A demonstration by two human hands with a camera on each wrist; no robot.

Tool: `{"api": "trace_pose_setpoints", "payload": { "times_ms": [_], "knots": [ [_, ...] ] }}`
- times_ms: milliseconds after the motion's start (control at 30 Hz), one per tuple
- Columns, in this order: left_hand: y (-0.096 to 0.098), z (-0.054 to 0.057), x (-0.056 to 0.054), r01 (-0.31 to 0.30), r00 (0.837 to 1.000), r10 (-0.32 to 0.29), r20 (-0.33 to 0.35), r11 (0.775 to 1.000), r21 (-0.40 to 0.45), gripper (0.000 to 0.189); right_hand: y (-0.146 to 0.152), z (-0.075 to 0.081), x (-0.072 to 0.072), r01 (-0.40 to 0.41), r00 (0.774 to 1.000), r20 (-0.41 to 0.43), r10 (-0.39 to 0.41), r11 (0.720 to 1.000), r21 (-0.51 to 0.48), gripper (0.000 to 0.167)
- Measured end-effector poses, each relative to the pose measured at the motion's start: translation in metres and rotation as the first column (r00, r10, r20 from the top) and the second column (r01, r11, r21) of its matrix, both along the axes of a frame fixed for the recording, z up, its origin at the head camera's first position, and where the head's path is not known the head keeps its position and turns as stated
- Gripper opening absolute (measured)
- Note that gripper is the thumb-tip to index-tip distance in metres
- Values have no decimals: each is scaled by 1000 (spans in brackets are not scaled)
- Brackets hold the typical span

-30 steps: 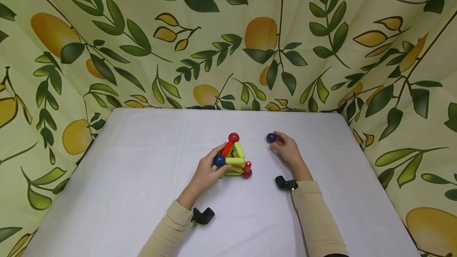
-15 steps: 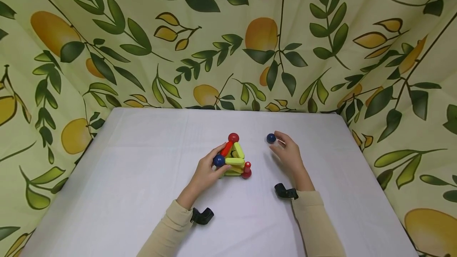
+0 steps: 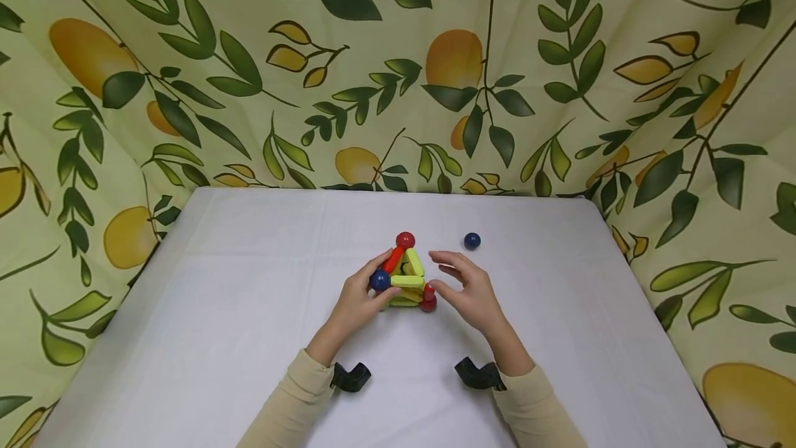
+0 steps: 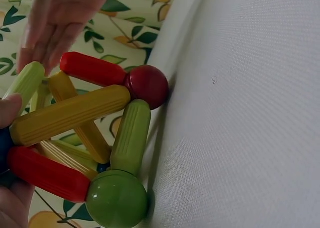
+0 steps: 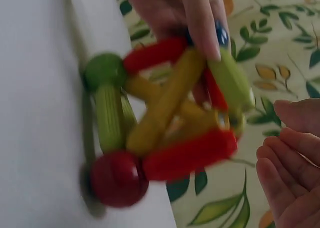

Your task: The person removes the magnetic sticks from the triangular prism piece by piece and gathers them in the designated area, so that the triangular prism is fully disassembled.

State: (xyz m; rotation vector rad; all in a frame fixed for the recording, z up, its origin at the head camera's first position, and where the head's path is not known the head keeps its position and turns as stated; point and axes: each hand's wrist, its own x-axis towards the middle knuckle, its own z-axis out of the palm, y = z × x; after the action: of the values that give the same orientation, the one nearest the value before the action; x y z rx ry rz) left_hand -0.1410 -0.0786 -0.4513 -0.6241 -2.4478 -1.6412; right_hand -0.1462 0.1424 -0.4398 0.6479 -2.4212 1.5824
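- Your left grip (image 3: 357,298) is clamped on the frame (image 3: 407,281) at 8 o'clock.
- Your right grip (image 3: 472,296) is apart, near the frame's 3 o'clock.
- The loose ball (image 3: 472,240) lies on the desk (image 3: 280,261), at the frame's 2 o'clock.

Right hand (image 3: 470,293) has moved from loose blue ball (image 3: 472,241) to structure (image 3: 407,281), contact unclear.

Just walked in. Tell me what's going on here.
A person's left hand grips a small structure of coloured rods and balls by the blue ball at one corner, over a white-covered table. The right hand is close beside it, open and holding nothing. One red rod has a bare end, and a loose blue ball lies farther back.
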Motion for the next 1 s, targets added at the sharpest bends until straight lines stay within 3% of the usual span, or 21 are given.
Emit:
{"api": "trace_pose_setpoints", "payload": {
  "times_ms": [167,467,667,767,1000],
  "knots": [
    [1,22,10,10,1000,-10,-21,1000,-24,61,-15,-1,10,-55,998,-29,56,998,42,42],
    [2,25,11,11,999,-11,-41,1000,-13,61,-23,-6,10,18,988,-157,5,989,149,37],
    [1,22,9,15,999,-16,-46,1000,-15,61,-28,-12,9,88,952,-306,-21,974,207,31],
    [0,22,10,17,999,-18,-51,1000,-18,61,-29,-12,10,95,939,-343,-24,977,192,28],
    [-4,-17,-7,42,996,-42,-84,999,3,65,-28,-12,10,56,939,-343,-30,996,64,25]
  ]
}}
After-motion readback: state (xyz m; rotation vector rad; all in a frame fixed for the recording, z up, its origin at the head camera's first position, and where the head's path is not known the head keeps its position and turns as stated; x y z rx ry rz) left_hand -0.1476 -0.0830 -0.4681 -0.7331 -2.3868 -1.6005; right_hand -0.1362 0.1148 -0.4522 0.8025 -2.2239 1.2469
